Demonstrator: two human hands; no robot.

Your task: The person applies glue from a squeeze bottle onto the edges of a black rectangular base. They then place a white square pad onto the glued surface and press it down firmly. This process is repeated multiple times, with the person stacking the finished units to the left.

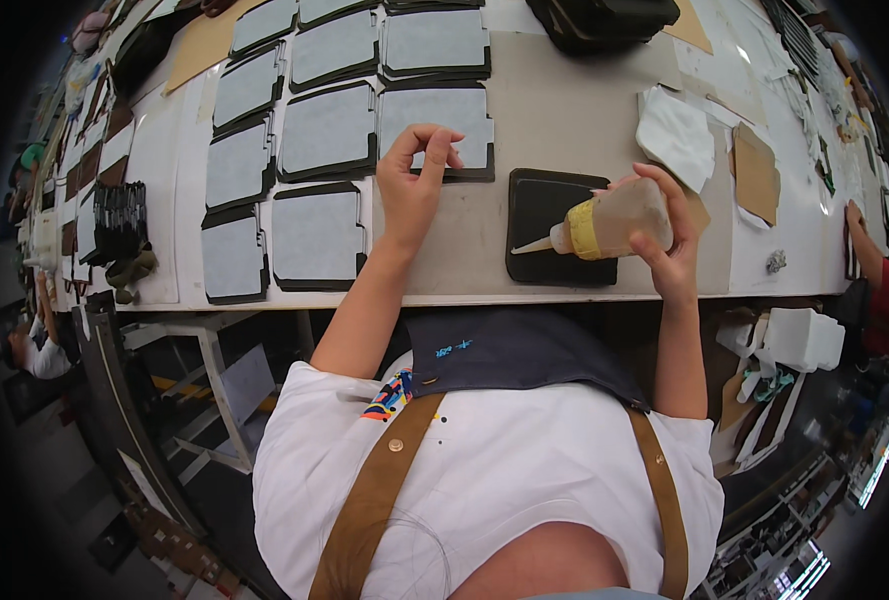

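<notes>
My right hand [672, 235] is wrapped round a translucent squeeze bottle [636, 218], with yellow tape round its neck. The bottle lies sideways in the air, its thin pale nozzle pointing left. Beneath it, on the table near the front edge, is a black rounded rectangular panel [554, 266]; whether the nozzle tip touches it I cannot tell. My left hand [416, 170] is closed, fingers curled in toward the thumb, over a pale grey panel with black edges [434, 105]. Anything small between those fingers is hidden.
Rows of similar grey-faced black panels [316, 240] cover the table's left part. A black bag-like item [604, 20] lies at the far edge. On the right are white sheets [674, 135] and a brown card piece [755, 175]. Another person's arm [864, 245] reaches the table at far right.
</notes>
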